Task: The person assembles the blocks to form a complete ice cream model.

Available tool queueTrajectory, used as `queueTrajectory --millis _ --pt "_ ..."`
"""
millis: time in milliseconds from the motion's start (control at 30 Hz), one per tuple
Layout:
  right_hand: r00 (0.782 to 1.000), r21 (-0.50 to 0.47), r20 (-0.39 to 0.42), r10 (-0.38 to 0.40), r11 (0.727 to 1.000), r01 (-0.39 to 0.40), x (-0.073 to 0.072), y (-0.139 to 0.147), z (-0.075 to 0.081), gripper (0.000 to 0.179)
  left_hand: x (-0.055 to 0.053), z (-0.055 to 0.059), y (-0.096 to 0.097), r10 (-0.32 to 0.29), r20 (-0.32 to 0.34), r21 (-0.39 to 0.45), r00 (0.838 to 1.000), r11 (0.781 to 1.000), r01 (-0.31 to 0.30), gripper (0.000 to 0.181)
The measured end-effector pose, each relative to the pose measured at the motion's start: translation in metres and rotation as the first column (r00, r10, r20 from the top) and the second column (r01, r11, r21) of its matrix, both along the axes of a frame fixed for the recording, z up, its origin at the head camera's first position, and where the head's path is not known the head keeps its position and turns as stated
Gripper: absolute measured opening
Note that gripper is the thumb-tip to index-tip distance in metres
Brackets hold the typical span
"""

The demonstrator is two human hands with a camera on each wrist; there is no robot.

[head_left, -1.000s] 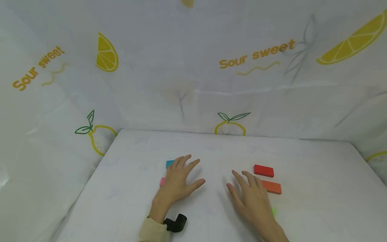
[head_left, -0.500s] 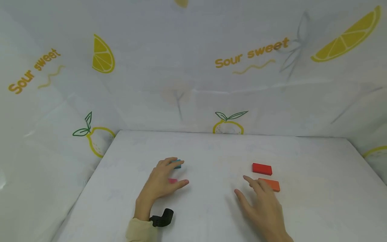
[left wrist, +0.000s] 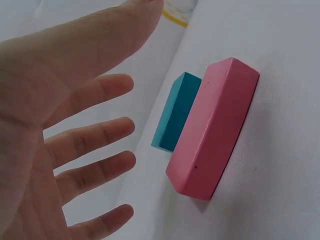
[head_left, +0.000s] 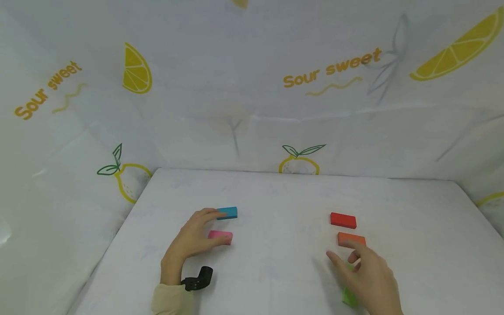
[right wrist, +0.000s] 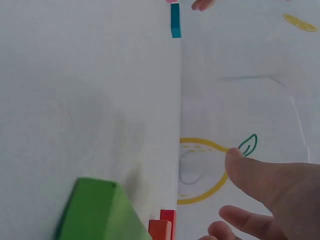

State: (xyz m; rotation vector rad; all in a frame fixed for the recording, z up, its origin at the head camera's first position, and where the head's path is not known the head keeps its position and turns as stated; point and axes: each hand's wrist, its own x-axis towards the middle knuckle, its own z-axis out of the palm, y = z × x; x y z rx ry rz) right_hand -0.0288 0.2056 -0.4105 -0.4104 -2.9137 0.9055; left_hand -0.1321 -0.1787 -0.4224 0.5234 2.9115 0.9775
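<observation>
My left hand [head_left: 192, 238] hovers with spread fingers beside the pink block [head_left: 215, 234] and the blue block [head_left: 230, 211]. Its thumb and fingertips overlap them in the head view. The left wrist view shows a gap between the relaxed fingers and the pink block [left wrist: 215, 130], with the blue block [left wrist: 177, 112] behind it. Over the green block [head_left: 348, 296], my right hand [head_left: 372, 273] holds nothing, thumb and index finger apart, other fingers bent. It partly hides that block. In the right wrist view, the green block [right wrist: 95, 212] lies apart from the thumb.
An orange block [head_left: 351, 238] lies just beyond the right fingers, with a red block [head_left: 343, 220] behind it. All blocks lie on a white-covered table [head_left: 275, 245]. A lemon-printed sheet [head_left: 197, 105] rises behind. A black device [head_left: 198, 280] is strapped to the left wrist.
My left hand has moved left, uncovering the blue and pink blocks. My right hand has shifted right and nearer to me, its fingers bending more, over the green block. No block has visibly moved.
</observation>
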Motion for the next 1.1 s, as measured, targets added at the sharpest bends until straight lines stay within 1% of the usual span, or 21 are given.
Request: queueTrajectory --millis 133,200,267,400,533,667,900,1000,1100 --pt "0.996 -0.003 0.093 0.008 1.000 -0.008 -0.002 0.011 0.008 0.061 0.000 -0.001 -0.007 0.004 0.014 0.006 1.000 1.000 -0.004 0.062" --pt "0.991 0.005 0.130 0.004 1.000 -0.005 -0.004 0.016 0.010 0.066 0.000 -0.001 -0.008 -0.001 0.012 0.007 1.000 1.000 0.001 0.061" --pt "0.984 0.010 0.178 0.004 1.000 -0.006 -0.006 0.020 0.011 0.072 0.001 -0.002 -0.010 0.002 0.023 0.009 1.000 1.000 -0.002 0.060" --pt "0.962 0.016 0.272 0.035 0.999 -0.041 -0.009 0.027 0.009 0.080 0.001 -0.003 -0.012 0.021 0.072 0.020 0.997 1.000 -0.023 0.060" --pt "0.935 0.016 0.347 0.073 0.996 -0.084 -0.010 0.033 0.004 0.078 0.001 -0.003 -0.015 0.029 0.101 0.032 0.994 0.999 -0.032 0.058" --pt "0.920 0.008 0.379 0.098 0.994 -0.110 -0.008 0.038 -0.001 0.077 0.001 -0.004 -0.018 0.013 0.106 0.028 0.994 0.999 -0.016 0.056" --pt "0.909 0.021 0.401 0.113 0.991 -0.133 -0.004 0.042 -0.006 0.077 0.000 -0.006 -0.019 -0.017 0.125 0.048 0.992 0.999 0.011 0.058" --pt "0.898 0.032 0.429 0.104 0.991 -0.130 -0.004 0.042 -0.007 0.081 0.000 -0.006 -0.019 -0.020 0.127 0.042 0.992 0.999 0.014 0.058" --pt "0.880 0.034 0.467 0.087 0.993 -0.116 -0.005 0.041 -0.009 0.087 0.000 -0.007 -0.019 -0.018 0.137 0.040 0.990 0.999 0.013 0.055"
